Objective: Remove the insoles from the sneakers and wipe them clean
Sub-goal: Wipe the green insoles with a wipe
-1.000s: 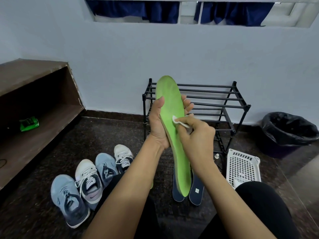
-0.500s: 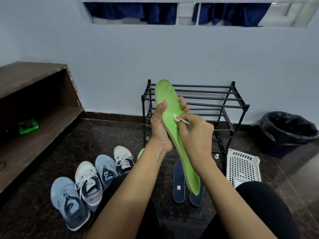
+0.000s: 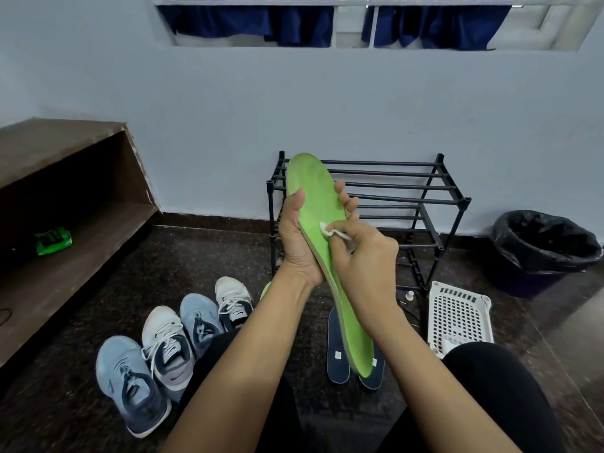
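Note:
My left hand (image 3: pixel 299 243) grips a long green insole (image 3: pixel 315 194) around its middle, toe end up and heel end down near my knees. My right hand (image 3: pixel 366 263) pinches a small white wipe (image 3: pixel 330 231) and presses it against the insole's face. Two dark blue insoles (image 3: pixel 336 351) lie flat on the floor beneath, partly hidden by the green one. A tip of another green insole (image 3: pixel 266 289) peeks out behind my left forearm. Several sneakers stand in a row at lower left: a light blue one (image 3: pixel 130 384), a white one (image 3: pixel 168 344), another blue (image 3: pixel 199 318), another white (image 3: pixel 232 300).
A black metal shoe rack (image 3: pixel 408 204) stands against the wall behind my hands. A white perforated basket (image 3: pixel 459 315) lies on the floor at right, a black-lined bin (image 3: pixel 542 246) beyond it. A brown wooden shelf (image 3: pixel 65 217) with a green packet (image 3: pixel 52 240) runs along the left.
My right hand has kept rubbing the wipe over the insole's middle in small strokes. The insole has tilted, with its heel end swinging to the right, and the view has dipped a little.

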Demonstrator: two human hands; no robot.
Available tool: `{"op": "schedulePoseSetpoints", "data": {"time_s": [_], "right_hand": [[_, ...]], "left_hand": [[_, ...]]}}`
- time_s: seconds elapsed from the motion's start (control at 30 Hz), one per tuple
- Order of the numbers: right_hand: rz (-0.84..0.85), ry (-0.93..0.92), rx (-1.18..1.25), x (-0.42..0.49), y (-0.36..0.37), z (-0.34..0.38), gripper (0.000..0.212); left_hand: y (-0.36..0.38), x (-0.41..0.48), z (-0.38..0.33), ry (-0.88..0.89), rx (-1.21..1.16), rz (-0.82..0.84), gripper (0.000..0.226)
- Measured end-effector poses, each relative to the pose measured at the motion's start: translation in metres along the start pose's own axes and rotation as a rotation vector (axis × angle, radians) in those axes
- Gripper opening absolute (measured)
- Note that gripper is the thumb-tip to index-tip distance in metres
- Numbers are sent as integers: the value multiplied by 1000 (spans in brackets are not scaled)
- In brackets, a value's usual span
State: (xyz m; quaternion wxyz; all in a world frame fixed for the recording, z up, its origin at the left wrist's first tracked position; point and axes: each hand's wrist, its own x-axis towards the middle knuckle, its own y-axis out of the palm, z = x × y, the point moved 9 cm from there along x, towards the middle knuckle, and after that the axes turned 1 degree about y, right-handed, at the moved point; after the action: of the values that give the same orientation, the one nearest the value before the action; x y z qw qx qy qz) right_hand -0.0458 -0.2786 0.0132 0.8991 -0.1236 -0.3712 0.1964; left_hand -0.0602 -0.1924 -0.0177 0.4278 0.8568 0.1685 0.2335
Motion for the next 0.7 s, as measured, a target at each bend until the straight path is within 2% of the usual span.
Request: {"op": "schedulePoseSetpoints", "data": {"time_s": [0.17, 0.33, 0.47, 0.7], "right_hand": [[-72, -30, -97, 12, -3, -6, 13], [77, 15, 33, -7, 2, -1, 14], [161, 44, 75, -18, 5, 5, 18], [13, -4, -9, 4, -1, -3, 14]], "left_hand": [[4, -3, 9, -14, 13, -11, 73], [-6, 1, -4, 26, -8, -48, 76], [-8, 4, -14, 47, -17, -18, 76], [0, -1, 4, -12, -4, -1, 71]]}}
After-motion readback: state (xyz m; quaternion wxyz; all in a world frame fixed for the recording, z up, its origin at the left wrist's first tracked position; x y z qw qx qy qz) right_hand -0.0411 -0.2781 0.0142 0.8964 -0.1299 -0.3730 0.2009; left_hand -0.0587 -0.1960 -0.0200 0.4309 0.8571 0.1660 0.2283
